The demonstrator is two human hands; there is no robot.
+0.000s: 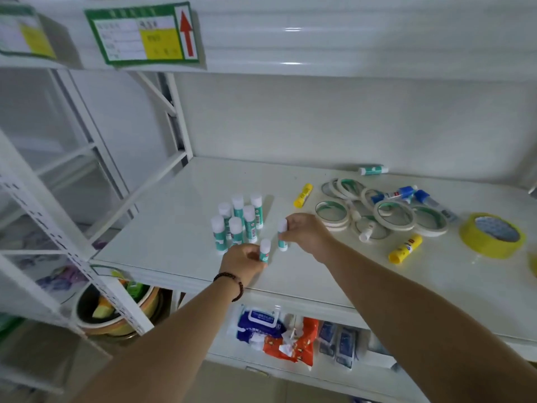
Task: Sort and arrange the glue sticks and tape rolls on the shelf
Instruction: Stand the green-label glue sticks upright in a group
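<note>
Several teal glue sticks with white caps (239,221) stand upright in a cluster on the white shelf (180,205). My left hand (242,261) grips one more teal glue stick (265,250), upright, just in front of the cluster. My right hand (305,231) holds another teal glue stick (282,234) upright beside it. To the right lie two yellow glue sticks (303,195) (405,248), several thin white tape rolls (393,215), blue-capped glue tubes (406,194), a yellow tape roll (492,235) and a lone teal stick (373,169) on its side at the back.
The shelf above carries a green and yellow label with a red arrow (142,34). Below the shelf, packets of wipes and snacks (279,335) lie on a lower level. A bowl with items (116,306) sits at lower left behind the white upright post (75,257).
</note>
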